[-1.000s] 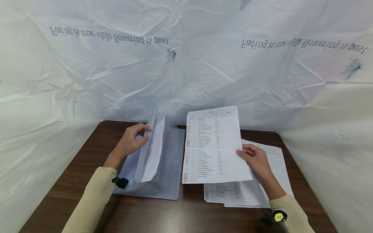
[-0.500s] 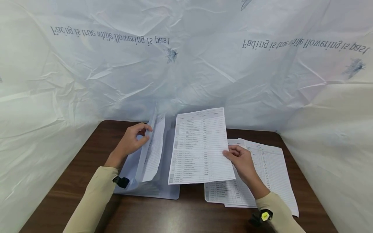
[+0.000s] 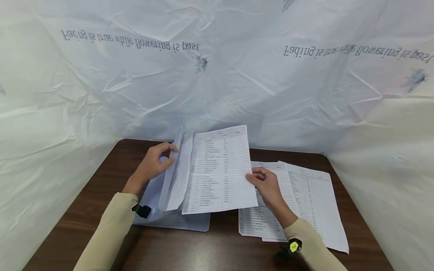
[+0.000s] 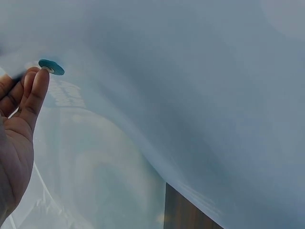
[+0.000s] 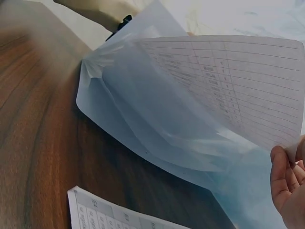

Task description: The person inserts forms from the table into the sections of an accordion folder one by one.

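My left hand [image 3: 153, 162] pinches the raised flap of a translucent bluish document folder [image 3: 194, 223] at the table's left. A teal snap button [image 4: 51, 67] shows by its fingertips in the left wrist view. One printed sheet [image 3: 179, 178] leans against the flap. Between thumb and fingers, my right hand [image 3: 269, 188] pinches the right edge of another printed sheet [image 3: 220, 169], held up over the folder. In the head view its left edge meets the leaning sheet. Clear folder layers cover part of the held sheet in the right wrist view [image 5: 257, 86].
More printed sheets [image 3: 323, 210] lie overlapping on the right of the dark wooden table [image 3: 217, 252], partly beneath my right arm. White printed plastic sheeting [image 3: 217, 86] hangs behind the table and along both sides.
My right hand has carried its sheet leftward, from above the loose sheets to the opening of the folder. The left hand and the flap have stayed almost still.
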A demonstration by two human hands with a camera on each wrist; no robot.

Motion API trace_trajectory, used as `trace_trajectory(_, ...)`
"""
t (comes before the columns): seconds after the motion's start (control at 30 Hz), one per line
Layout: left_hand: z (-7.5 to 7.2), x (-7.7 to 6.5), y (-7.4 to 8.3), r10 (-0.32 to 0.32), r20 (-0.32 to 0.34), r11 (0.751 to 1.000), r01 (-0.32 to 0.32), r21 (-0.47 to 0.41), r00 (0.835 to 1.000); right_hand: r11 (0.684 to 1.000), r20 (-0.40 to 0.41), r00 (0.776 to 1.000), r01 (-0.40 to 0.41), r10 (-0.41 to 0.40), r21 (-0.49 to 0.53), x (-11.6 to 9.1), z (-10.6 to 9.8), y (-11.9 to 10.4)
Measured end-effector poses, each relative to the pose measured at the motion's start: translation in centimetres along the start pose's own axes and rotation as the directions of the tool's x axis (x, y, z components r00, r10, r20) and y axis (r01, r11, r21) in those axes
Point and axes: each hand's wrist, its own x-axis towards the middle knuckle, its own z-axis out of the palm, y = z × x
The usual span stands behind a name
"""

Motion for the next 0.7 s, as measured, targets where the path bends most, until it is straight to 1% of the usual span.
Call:
trace_trajectory(0.27, -0.1, 0.1, -0.2, 0.008, 0.001, 1.000, -0.008, -0.004, 1.000, 1.000, -0.005, 1.000, 0.010, -0.010, 0.008, 0.1, 1.7, 0.0)
trace_trajectory(0.5, -0.2, 0.0, -0.2, 0.002, -0.006, 1.000, -0.002, -0.005, 1.000, 0.999, 0.002, 0.999, 0.039, -0.039, 0.024, 0.1, 2.7, -0.1)
trace_trajectory(0.7, -0.2, 0.1, -0.1, 0.006, -0.001, 1.000, -0.006, -0.002, 1.000, 0.999, 0.009, 0.999, 0.038, -0.038, 0.015, 0.0, 3.5, 0.2)
